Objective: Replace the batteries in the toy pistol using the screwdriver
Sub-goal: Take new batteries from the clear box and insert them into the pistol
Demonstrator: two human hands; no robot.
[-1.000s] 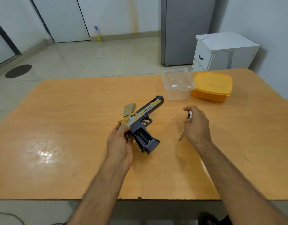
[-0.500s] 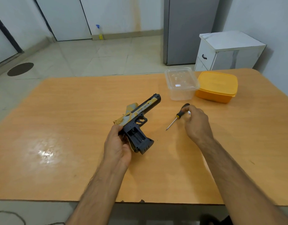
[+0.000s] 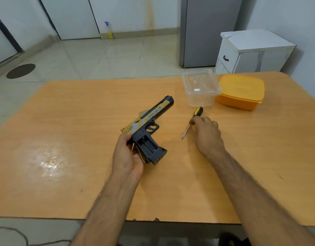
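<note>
The tabletop point(image 3: 64, 174) carries everything noted here. Near its far right corner an orange lidded box point(image 3: 241, 91) sits beside a clear container point(image 3: 200, 87), apparently touching it. Toward the middle, my left hand point(image 3: 127, 157) grips the toy pistol point(image 3: 148, 132) at the back of its grip, battery bay uncovered and facing up. Just right of the pistol, my right hand point(image 3: 207, 134) curls its fingers around the screwdriver point(image 3: 193, 121), whose tip points toward the near edge.
</note>
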